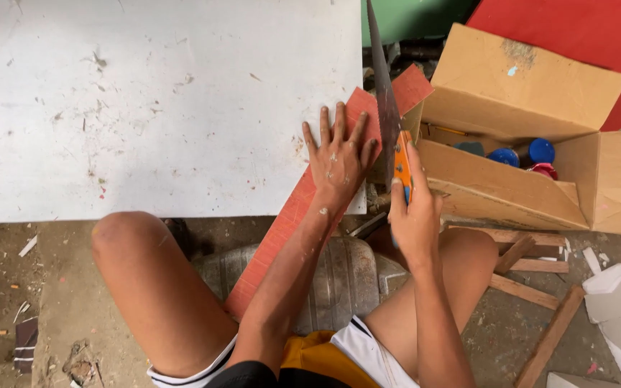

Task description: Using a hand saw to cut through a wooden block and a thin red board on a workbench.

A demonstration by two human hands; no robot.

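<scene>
Dusty concrete floor; scuffed white board (145,108). Left hand (339,154), fingers spread, presses flat a long red textured strip (289,223) on the board's edge. Right hand (412,219) clasps orange-handled handsaw (389,108); open cardboard box (526,129) beside.

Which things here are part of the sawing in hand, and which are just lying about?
In use:
left hand, pressing flat on the red strip
right hand, gripping the orange-handled saw
white board under the strip

Lying about:
cardboard box with blue caps
wooden slats
white scraps
</scene>
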